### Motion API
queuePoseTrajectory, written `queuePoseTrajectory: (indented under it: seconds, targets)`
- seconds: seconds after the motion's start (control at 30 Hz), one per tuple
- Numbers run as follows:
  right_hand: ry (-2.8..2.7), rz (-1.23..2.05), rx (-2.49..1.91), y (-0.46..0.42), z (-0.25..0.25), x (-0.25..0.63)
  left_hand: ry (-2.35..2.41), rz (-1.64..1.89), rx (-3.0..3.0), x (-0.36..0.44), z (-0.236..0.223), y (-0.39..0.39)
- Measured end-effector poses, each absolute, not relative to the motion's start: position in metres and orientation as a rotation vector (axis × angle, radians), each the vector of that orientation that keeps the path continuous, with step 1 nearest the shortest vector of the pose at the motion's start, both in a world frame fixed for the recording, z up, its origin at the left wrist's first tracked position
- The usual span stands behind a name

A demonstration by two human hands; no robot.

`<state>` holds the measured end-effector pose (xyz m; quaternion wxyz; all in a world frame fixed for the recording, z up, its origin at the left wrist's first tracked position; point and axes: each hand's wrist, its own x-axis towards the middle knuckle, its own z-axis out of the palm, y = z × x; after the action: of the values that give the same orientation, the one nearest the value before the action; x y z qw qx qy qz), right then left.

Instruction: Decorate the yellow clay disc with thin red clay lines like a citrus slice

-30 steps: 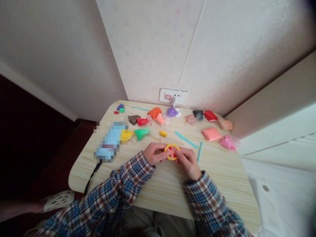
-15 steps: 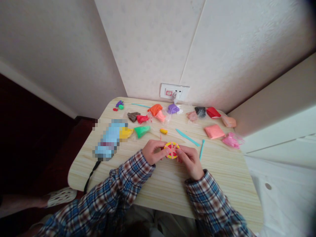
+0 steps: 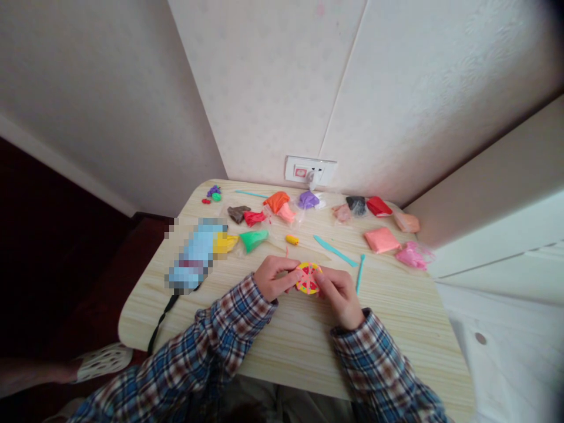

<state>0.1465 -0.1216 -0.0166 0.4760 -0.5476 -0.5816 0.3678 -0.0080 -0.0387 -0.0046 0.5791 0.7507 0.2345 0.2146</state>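
A round clay disc (image 3: 309, 284), with a yellow rim and red wedges split by pink strips, is held just above the table between both hands. My left hand (image 3: 275, 278) pinches its left edge with thumb and fingers. On the right edge, the thumb of my right hand (image 3: 340, 292) presses the face while its fingers curl behind. The disc's underside is hidden. Beyond it lie a small yellow-orange clay roll (image 3: 291, 239), a blue modelling knife (image 3: 335, 251) and a thin blue tool (image 3: 361, 273). A thin pink clay strand (image 3: 287, 252) is close to my left hand.
Bags of clay line the back of the table, among them green (image 3: 254, 240), orange (image 3: 277, 201), purple (image 3: 309, 200) and salmon (image 3: 381, 239). A pixelated blue object (image 3: 196, 258) with a black strap lies left. Small clay grapes (image 3: 214, 191) sit far left. A person's foot shows at lower left.
The disc has tilted a little, and its face shows rounder now. Both hands keep their hold on it. The whole view has shifted slightly.
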Motion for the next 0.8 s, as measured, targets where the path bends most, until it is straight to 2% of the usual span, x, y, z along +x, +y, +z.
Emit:
queuePoseTrajectory:
  seconds: [0.8]
  targets:
    - [-1.429, 0.905, -1.289, -0.1212, -0.0155, 0.1459, 0.483, 0.588, 1.664, -0.0039, -0.0089, -0.0347]
